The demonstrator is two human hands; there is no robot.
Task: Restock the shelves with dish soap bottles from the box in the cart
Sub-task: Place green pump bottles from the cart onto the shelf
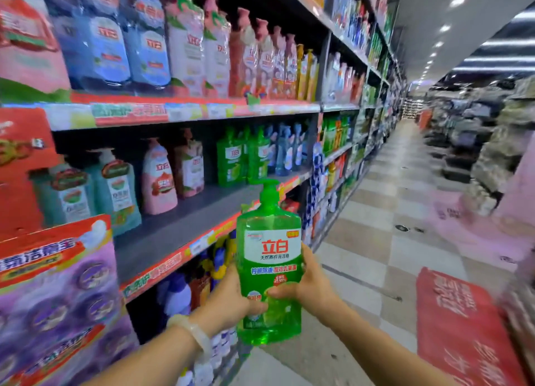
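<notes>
I hold one green dish soap bottle (269,265) with both my hands, in the air in front of the shelves, just beside the front edge of the middle shelf (185,226) and a little lower than its board. My left hand (231,296) grips the lower left side of the bottle, with the thumb across the front near the bottom of the label, and my right hand (307,281) grips the lower right side, its thumb also lying on the front; the other fingers go behind the bottle and I cannot see them. The bottle is upright: its long axis is vertical, the pump head (267,190) is on top with the spout to my left, toward the shelf, and the white label faces me. I think the step now is to put it on the middle shelf, where the bare grey board has free room in front of the other green bottles (241,158) standing at the back. To do it well, I should lift the bottle until its bottom passes over the red price strip (179,259), keep it vertical so the pump does not catch the shelf above, then turn it so the label looks to the aisle and put it down flat in the row with the same green product. The pink bottles (162,180) are near, so I should move in slowly and not push them.
</notes>
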